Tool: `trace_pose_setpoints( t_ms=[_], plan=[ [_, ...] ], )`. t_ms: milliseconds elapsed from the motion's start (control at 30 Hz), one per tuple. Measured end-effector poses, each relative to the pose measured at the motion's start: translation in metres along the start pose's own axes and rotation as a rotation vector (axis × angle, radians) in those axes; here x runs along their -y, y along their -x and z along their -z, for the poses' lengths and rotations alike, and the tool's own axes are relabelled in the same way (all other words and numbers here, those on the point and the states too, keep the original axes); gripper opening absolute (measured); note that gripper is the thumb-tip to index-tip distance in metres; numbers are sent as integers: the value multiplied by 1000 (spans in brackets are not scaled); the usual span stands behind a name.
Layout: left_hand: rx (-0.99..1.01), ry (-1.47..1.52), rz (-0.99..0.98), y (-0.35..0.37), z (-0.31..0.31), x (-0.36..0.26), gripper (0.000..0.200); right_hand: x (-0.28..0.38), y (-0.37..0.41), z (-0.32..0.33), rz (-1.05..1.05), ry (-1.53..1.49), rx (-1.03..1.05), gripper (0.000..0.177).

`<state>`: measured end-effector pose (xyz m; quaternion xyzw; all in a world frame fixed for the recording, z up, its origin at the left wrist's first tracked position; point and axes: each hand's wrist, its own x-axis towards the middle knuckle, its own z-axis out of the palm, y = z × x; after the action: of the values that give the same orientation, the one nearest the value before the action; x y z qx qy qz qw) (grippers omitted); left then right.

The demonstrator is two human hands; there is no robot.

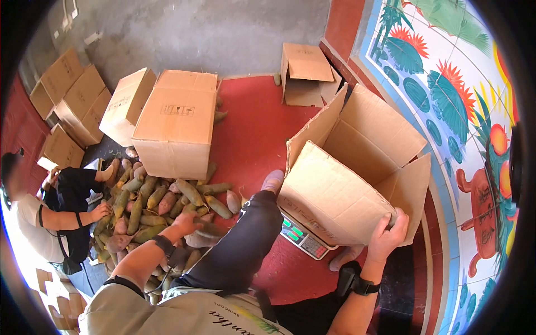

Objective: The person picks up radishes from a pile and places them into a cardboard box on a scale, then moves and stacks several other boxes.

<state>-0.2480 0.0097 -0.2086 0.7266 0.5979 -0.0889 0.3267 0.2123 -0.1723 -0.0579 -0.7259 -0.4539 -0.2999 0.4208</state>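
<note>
My right hand [389, 231] grips the upper edge of an open cardboard box [335, 195], whose flaps stand up. Under the near side of that box, the keypad and green display of a scale [304, 237] show. My left hand [187, 222] reaches down onto a large pile of green and pinkish radishes [159, 201] to the left of my leg. Its fingers are bent near a pale radish [202, 239]; whether they hold one is too small to tell.
A co-worker [42, 218] sits at the left with a hand on the pile. A tall carton [176, 123] stands behind the radishes, more boxes [84, 106] at the back left. Another open box [307, 70] is by the grey wall. A painted tile wall [441, 100] runs along the right.
</note>
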Motion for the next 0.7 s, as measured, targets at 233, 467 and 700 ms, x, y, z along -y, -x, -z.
trace_pose_setpoints(
  t_ms=[233, 467, 700],
  plan=[
    [-408, 883, -143, 11, 64, -56, 32, -2, 1, 0, -11, 1, 8, 18],
    [-361, 1312, -406, 44, 105, -142, 30, -1, 2, 1, -17, -24, 9, 18],
    [-225, 1351, -637, 59, 114, -221, 28, 3, 1, 5, -23, -13, 7, 18]
  ],
)
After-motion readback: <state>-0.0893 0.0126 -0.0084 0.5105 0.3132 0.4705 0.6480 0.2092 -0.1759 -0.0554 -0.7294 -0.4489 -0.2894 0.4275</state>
